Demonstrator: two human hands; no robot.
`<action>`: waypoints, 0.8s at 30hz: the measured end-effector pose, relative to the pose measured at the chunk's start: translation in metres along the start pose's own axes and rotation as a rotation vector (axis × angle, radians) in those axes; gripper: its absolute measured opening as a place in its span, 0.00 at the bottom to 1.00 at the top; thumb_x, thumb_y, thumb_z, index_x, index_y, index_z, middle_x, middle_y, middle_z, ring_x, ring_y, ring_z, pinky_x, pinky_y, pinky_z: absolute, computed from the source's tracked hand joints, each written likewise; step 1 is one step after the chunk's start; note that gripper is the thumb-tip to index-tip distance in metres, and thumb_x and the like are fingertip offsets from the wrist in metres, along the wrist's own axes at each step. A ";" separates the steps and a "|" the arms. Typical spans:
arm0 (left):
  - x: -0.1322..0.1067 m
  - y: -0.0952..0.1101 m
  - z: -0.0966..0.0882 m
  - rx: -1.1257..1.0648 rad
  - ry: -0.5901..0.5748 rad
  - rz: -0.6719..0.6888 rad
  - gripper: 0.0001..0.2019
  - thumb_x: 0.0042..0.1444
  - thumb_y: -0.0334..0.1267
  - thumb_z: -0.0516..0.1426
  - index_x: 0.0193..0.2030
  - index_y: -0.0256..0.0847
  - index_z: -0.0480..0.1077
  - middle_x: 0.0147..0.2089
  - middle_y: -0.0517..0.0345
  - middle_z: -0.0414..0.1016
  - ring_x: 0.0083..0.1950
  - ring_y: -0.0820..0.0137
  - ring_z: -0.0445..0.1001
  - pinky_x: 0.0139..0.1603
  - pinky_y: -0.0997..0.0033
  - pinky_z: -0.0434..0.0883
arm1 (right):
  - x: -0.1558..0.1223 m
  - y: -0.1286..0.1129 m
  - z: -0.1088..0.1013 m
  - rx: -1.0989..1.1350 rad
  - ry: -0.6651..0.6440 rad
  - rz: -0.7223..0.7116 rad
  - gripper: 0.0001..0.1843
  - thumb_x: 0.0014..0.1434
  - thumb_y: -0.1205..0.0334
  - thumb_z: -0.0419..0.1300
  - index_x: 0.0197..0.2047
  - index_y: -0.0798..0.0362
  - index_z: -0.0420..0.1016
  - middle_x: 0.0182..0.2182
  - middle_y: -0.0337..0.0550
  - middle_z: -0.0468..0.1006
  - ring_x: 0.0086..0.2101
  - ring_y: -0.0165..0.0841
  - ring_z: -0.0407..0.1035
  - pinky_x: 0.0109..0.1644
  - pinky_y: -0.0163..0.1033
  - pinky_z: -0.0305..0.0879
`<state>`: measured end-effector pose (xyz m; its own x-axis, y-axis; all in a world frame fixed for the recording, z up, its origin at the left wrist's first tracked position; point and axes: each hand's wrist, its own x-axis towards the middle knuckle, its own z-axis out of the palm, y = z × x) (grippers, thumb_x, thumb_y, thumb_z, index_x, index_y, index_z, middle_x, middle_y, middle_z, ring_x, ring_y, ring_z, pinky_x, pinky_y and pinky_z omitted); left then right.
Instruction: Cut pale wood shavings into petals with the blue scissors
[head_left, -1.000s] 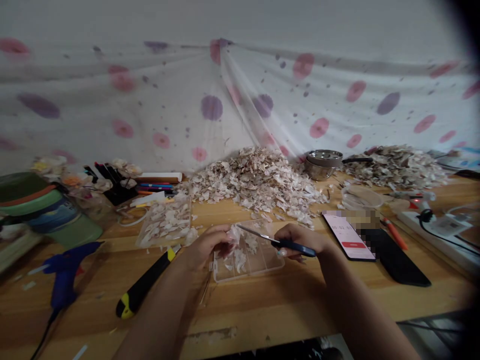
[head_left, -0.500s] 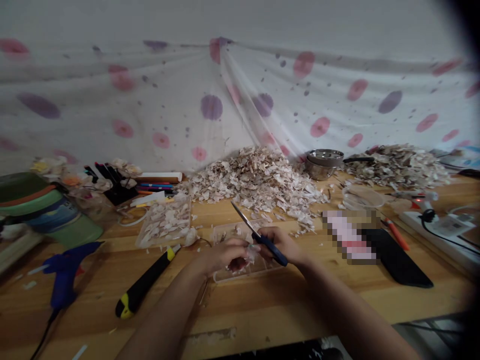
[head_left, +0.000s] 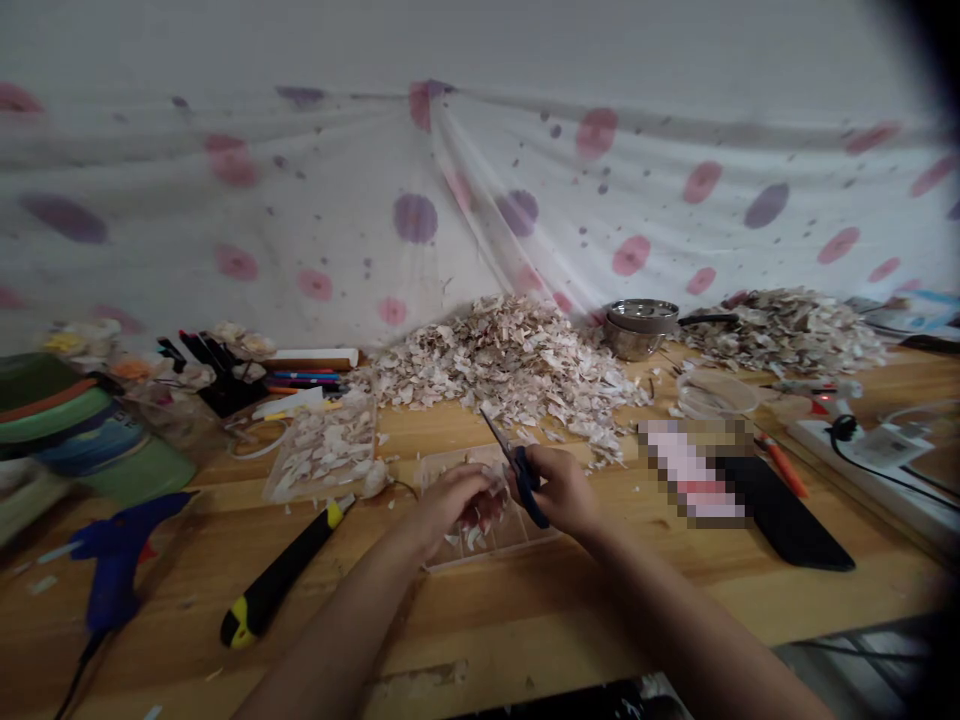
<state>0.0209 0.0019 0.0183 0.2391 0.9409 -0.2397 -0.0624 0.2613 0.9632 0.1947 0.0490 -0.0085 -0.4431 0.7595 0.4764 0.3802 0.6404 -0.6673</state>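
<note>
My right hand (head_left: 559,488) is closed round the dark blue handles of a pair of scissors (head_left: 531,487), whose blades point up and to the left. Just left of it, my left hand (head_left: 459,505) is closed with a thin whitish flake (head_left: 496,482) at its fingertips. Both hands hover over a clear divided plastic box (head_left: 517,540), with pale bits under the left fingers. Behind them rises a large heap of whitish-brown flakes (head_left: 510,360). To the left, a second clear tray holds similar flakes (head_left: 326,450).
A black-and-yellow utility knife (head_left: 281,580) and a blue glue gun (head_left: 120,560) lie on the left, near a green container (head_left: 97,430). Farther right are a steel pan (head_left: 637,325), a clear round dish (head_left: 716,393), a black flat object (head_left: 787,515) and a white power strip (head_left: 847,460).
My right hand has turned the scissors more upright and shifted its grip onto the handles. The left hand has tilted, showing more pale bits beneath its fingers. The view has shifted slightly.
</note>
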 end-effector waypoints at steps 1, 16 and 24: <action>0.001 0.000 0.002 -0.007 0.021 0.001 0.13 0.45 0.47 0.57 0.25 0.38 0.66 0.21 0.61 0.68 0.19 0.77 0.63 0.22 0.76 0.56 | 0.000 0.001 0.001 -0.040 0.010 -0.010 0.09 0.51 0.62 0.58 0.24 0.52 0.61 0.19 0.36 0.63 0.21 0.27 0.55 0.26 0.32 0.50; -0.002 0.013 -0.024 0.166 0.262 0.285 0.17 0.47 0.52 0.60 0.27 0.38 0.66 0.24 0.63 0.68 0.23 0.76 0.64 0.25 0.75 0.59 | 0.006 -0.003 0.004 0.256 -0.052 0.298 0.19 0.55 0.46 0.59 0.26 0.53 0.63 0.19 0.36 0.66 0.21 0.28 0.59 0.24 0.32 0.55; -0.012 0.024 -0.031 0.103 0.304 0.327 0.20 0.47 0.54 0.60 0.33 0.37 0.68 0.27 0.62 0.69 0.24 0.77 0.64 0.27 0.76 0.59 | 0.010 0.003 -0.003 0.400 -0.072 0.156 0.23 0.58 0.38 0.54 0.34 0.53 0.63 0.27 0.38 0.64 0.28 0.30 0.60 0.33 0.36 0.62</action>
<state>-0.0132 0.0034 0.0409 -0.0730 0.9949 0.0690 0.0134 -0.0682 0.9976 0.1943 0.0589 -0.0044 -0.4657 0.8249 0.3205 0.1091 0.4129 -0.9042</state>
